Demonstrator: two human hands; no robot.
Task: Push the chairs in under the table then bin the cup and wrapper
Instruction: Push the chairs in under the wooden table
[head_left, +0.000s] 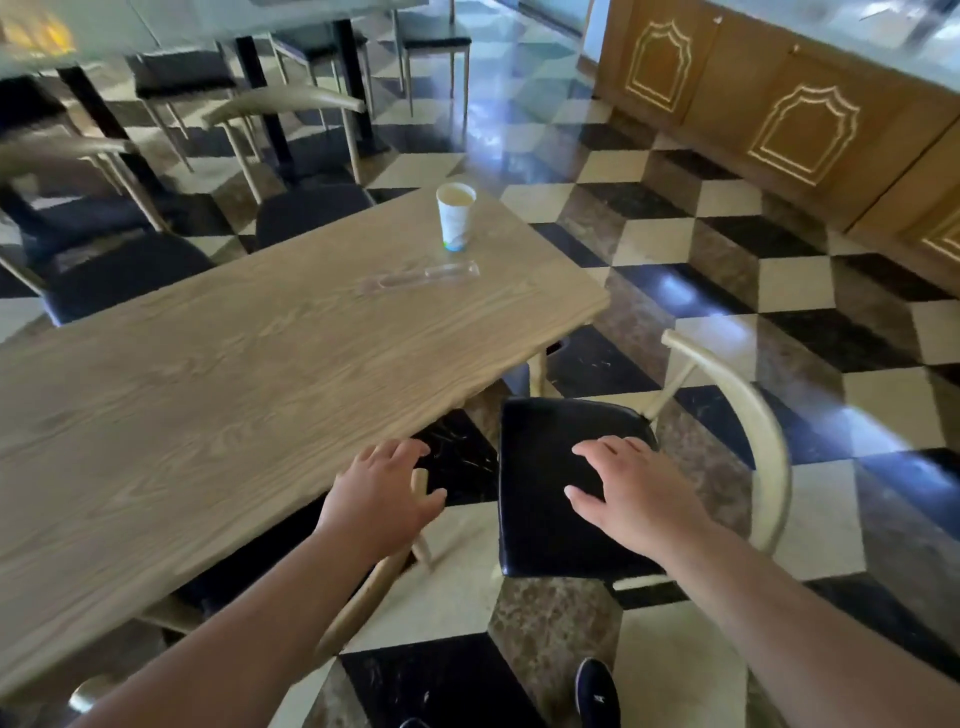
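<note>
The single head view looked forward and steeply down from standing height at the near edge of a wooden table (218, 364), which ran from the near left toward the far middle. It sat close over the person's outstretched forearms. The wide lens bent the checkered floor (727, 291) on the right and took in cabinets (779, 119) at far right.
</note>
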